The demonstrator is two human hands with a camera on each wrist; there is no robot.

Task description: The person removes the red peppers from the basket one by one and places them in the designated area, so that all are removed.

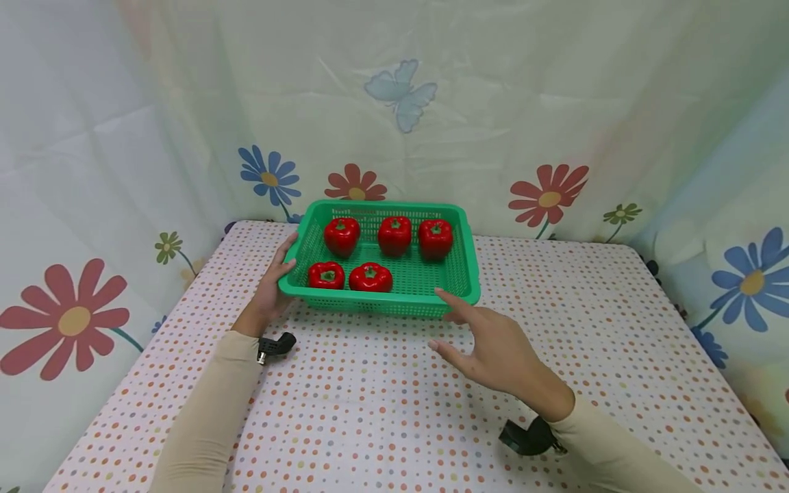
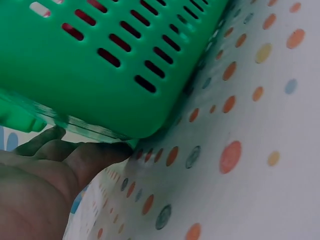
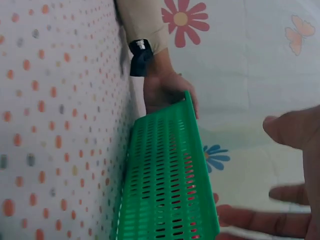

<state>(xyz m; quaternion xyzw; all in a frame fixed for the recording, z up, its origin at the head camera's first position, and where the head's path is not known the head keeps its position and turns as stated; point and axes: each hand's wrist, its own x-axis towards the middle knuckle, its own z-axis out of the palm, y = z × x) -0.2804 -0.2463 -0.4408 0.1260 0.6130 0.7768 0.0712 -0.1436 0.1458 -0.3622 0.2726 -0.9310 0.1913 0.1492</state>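
A green plastic basket (image 1: 376, 301) with slotted walls stands on the table, several red bell peppers (image 1: 394, 237) inside it. At its left end my left hand (image 1: 269, 293) holds the rim near the front corner. In the left wrist view, fingers (image 2: 95, 159) of that hand meet the basket's wall (image 2: 65, 85); part of the grip is hidden. My right hand (image 1: 499, 346) is held by the front right corner, fingers spread and thumb apart, with nothing in it. The right wrist view shows its thumb (image 3: 290, 127) clear of the basket wall (image 3: 160, 175).
A dotted cloth covers the table (image 1: 370, 411). Behind and at the sides hangs a curtain (image 1: 468, 137) with flowers and a butterfly, close to the basket's back edge. Each wrist wears a small black camera, such as the right one (image 1: 527, 437).
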